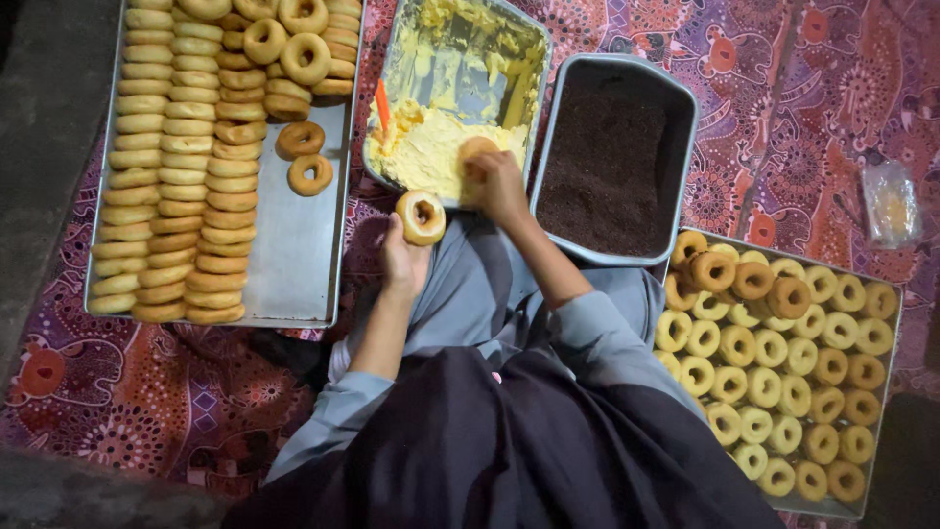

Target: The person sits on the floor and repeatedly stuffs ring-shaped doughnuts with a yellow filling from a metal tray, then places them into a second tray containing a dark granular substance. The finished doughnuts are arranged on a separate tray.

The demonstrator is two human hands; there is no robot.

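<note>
From the head view, the left hand (403,260) clamps one round golden ring doughnut (421,216), and the right hand (494,184) presses a second doughnut (474,152), half hidden, into the yellow cream in a grey metal pan (452,39). Four trays sit on the purple patterned floor cloth (813,98); the top edge cuts off the stacked doughnuts (176,167).

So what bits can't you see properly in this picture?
Head view only:
- Right hand: its fingers cover most of the doughnut it presses into the yellow cream, so its grip is unclear.
- Left tray: its top is cut off by the picture edge.
- Right tray: the dark clothing hides its near left corner.
- Small clear bag: too blurred to tell what is inside.
- Dark tub: the grains are too small to identify.
</note>
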